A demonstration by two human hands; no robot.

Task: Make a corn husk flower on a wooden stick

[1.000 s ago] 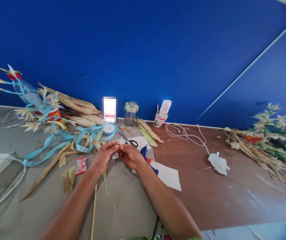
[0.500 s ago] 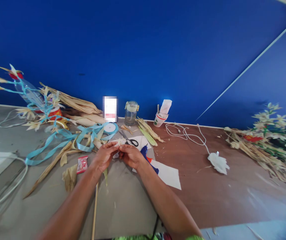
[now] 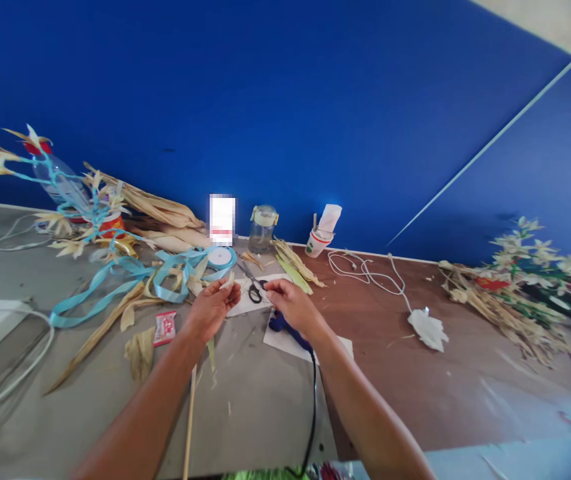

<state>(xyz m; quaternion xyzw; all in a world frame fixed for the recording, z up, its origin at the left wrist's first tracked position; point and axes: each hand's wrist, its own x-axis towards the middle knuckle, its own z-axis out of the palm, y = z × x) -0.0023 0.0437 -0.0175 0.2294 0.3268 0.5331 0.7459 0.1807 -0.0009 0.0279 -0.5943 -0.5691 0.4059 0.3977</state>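
Observation:
My left hand [image 3: 212, 310] is closed in a pinch around a small pale piece of dried corn husk [image 3: 228, 283]. To its right, my right hand [image 3: 292, 305] has its fingers curled together, their tips at one handle loop of the scissors [image 3: 255, 293]. What those fingers hold, if anything, is hidden. The scissors lie on a white sheet of paper [image 3: 238, 308], blades pointing away. Under my right hand and wrist rests a blue tool [image 3: 280, 323], apparently a glue gun, with a black cord [image 3: 314, 387]; it is partly covered.
Blue ribbon [image 3: 100, 293] and its spool [image 3: 219, 256] lie left among dried husks [image 3: 150, 207]. A lidded jar [image 3: 262, 230] and a paper cup [image 3: 318, 241] stand by the wall. A red packet [image 3: 165, 328], thin stick [image 3: 190, 420], white cable [image 3: 370, 270] and husk flowers [image 3: 540, 257] surround the area.
My hands were together at the pale husk piece; now they are apart. My right hand has moved right to the scissors' handles, while my left keeps the piece.

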